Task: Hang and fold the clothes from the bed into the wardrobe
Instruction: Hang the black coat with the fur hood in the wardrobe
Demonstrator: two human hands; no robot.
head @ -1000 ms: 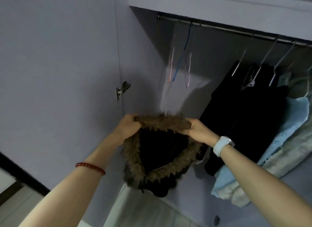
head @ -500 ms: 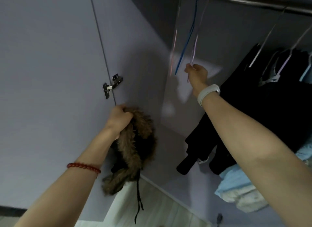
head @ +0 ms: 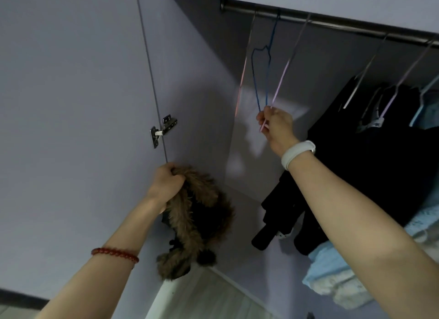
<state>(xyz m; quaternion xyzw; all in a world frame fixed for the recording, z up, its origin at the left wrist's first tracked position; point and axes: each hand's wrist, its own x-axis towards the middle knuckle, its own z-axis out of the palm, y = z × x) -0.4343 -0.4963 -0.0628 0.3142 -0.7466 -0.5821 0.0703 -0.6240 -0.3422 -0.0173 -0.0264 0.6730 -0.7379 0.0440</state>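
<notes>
R hand [head: 275, 124] has dropped lower since prior frame, pinching pink hanger [head: 285, 74] on rail [head: 332, 24]. L hand [head: 166, 185] grips fur-trimmed coat [head: 197, 219]; hands apart.

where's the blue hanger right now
In the head view, the blue hanger hangs from the wardrobe rail at upper centre, between two pale hangers, its lower end just above the right hand.

A dark garment with brown fur trim [head: 197, 214] hung bunched at seven o'clock; a pale pink hanger [head: 283, 76] (thin wire) slanted from the rail [head: 332, 24] at one o'clock.
</notes>
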